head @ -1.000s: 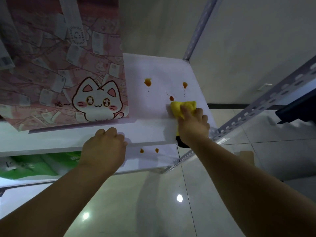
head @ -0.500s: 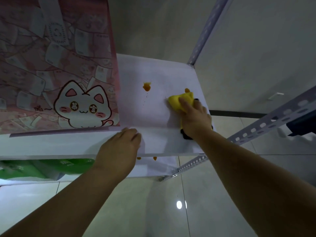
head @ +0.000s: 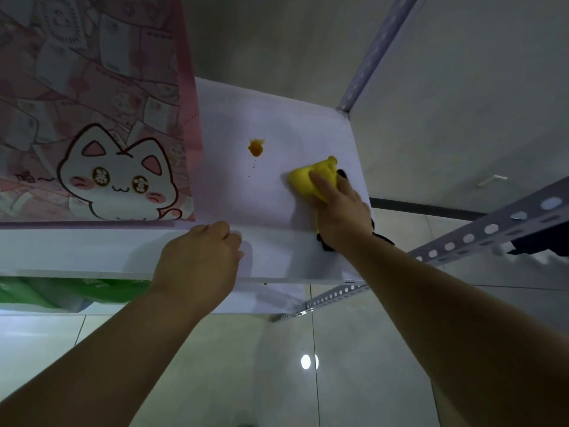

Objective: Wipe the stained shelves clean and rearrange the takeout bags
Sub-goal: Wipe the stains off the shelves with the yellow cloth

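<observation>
One orange sauce blot (head: 255, 148) is lying on the white shelf board (head: 277, 118), left of and just beyond the yellow cloth (head: 308, 177) that my right hand (head: 338, 208), the nearer one, is pressing flat-fingered. My left hand (head: 200, 260) is resting curled, holding nothing, on the front lip.

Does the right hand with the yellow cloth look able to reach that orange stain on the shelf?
Probably yes. The right hand presses the yellow cloth just right of the orange stain, with only bare shelf between them.
</observation>
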Motion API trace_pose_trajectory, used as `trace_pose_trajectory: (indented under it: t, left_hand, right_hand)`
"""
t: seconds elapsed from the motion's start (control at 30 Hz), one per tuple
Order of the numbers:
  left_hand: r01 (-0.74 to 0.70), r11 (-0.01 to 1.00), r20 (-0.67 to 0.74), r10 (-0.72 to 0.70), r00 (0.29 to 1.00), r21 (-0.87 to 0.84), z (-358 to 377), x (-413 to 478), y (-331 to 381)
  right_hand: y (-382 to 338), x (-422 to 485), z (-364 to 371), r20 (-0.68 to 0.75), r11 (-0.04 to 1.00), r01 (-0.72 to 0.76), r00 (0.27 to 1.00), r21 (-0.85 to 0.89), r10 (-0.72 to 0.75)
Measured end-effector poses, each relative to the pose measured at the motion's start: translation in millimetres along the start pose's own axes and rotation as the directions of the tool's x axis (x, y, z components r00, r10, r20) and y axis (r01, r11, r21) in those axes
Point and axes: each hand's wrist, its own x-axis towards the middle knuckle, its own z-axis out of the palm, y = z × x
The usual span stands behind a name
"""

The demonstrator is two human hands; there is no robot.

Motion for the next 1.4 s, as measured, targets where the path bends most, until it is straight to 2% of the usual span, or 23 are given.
trace_pose_trajectory:
  t: [0.1,0.17,0.23,0.37,0.47,0.53,0.6,0.77,0.83,0.93,1.03,1.13,1.23,1.33,1.4]
  left_hand:
    - [-0.012,1.000,-0.012,0.011,1.000,-0.016,0,1,-1]
    - [-0.004,1.000,-0.014,0.004,1.000,-0.012,1,2,-1]
    - [0.010,1.000,-0.017,-0.010,1.000,0.001,2,2,1]
    - [0.020,1.000,-0.039,-0.020,0.999,0.008,4,4,3]
    - [0.033,0.999,-0.065,-0.033,0.997,0.001,6,2,3]
    - [0.047,0.999,-0.071,-0.048,0.996,-0.014,6,2,3]
    - [0.053,0.998,-0.089,-0.054,0.995,-0.019,6,1,3]
    - [0.066,0.997,-0.128,-0.071,0.989,-0.044,8,-6,0]
    - [0.085,0.995,-0.120,-0.092,0.989,-0.057,10,-11,-1]
    - [0.081,0.995,-0.148,-0.089,0.985,-0.063,13,-16,-2]
    - [0.053,0.997,-0.182,-0.061,0.981,-0.050,13,-18,-5]
    - [0.053,0.996,-0.166,-0.065,0.984,-0.074,12,-17,-7]
    - [0.052,0.995,-0.156,-0.065,0.986,-0.086,13,-16,-8]
    - [0.039,0.996,-0.135,-0.050,0.990,-0.081,11,-17,-10]
    - [0.044,0.995,-0.119,-0.055,0.991,-0.087,8,-17,-10]
  right_hand:
    - [1,29,-4,-0.055,0.982,-0.185,0.981,-0.031,0.184]
    - [-3,48,-5,-0.057,0.972,-0.236,0.971,-0.017,0.234]
    - [-10,63,-5,-0.038,0.975,-0.222,0.974,-0.008,0.221]
    - [-25,66,-2,0.040,0.999,0.046,0.998,-0.019,-0.046]
    - [-29,44,3,0.055,0.964,0.267,0.962,-0.008,-0.266]
    - [-23,26,7,0.030,0.942,0.335,0.941,0.031,-0.336]
    - [-17,20,7,0.012,0.949,0.309,0.951,0.059,-0.310]
    - [-30,50,6,0.025,0.998,0.054,0.998,0.010,-0.054]
    - [-38,51,8,0.030,1.000,0.011,0.999,0.019,-0.011]
    - [-41,30,8,0.052,0.988,0.157,0.986,0.002,-0.157]
    - [-43,-4,13,0.039,0.916,0.401,0.915,0.010,-0.401]
    - [-42,-16,17,0.014,0.861,0.508,0.861,0.017,-0.508]
    - [-42,8,18,0.059,0.907,0.420,0.907,-0.032,-0.417]
    - [-52,49,14,0.023,0.991,0.128,0.992,-0.034,-0.128]
    - [-62,74,14,-0.008,0.999,-0.046,0.999,-0.003,0.046]
